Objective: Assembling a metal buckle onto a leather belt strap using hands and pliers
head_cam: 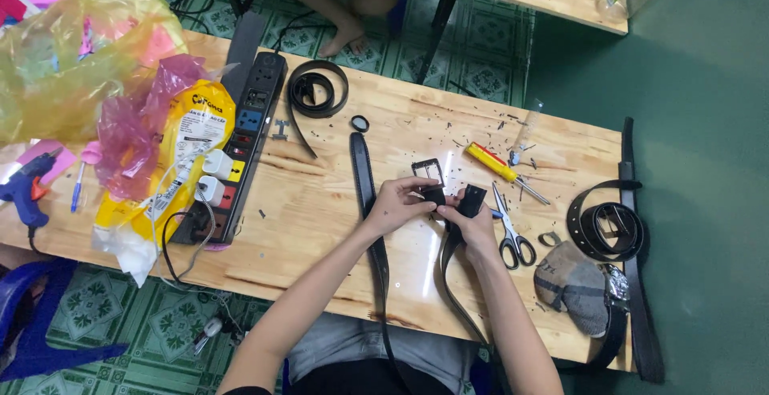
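Both hands meeting at the middle of the bench (320,235). Left hand (396,205) pinching the black belt end (435,195), right hand (474,227) gripping the same belt (450,283) just beside it, at 3 o'clock. Belt running long from the hands toward 6 o'clock, off the bench edge. Buckle (428,171) lying at 12 o'clock, almost touching the fingers. Scissors (511,235) near, at 3 o'clock of the right hand.

This looks like a small home workshop for belt work. A plain wooden table (320,227) on a green patterned tile floor (152,331) carries black belts (316,90), scissors (511,235), a yellow screwdriver (493,163) and leather scraps at centre and right. At left lie a power strip (244,139), a blue glue gun (28,191) and plastic bags (72,50).
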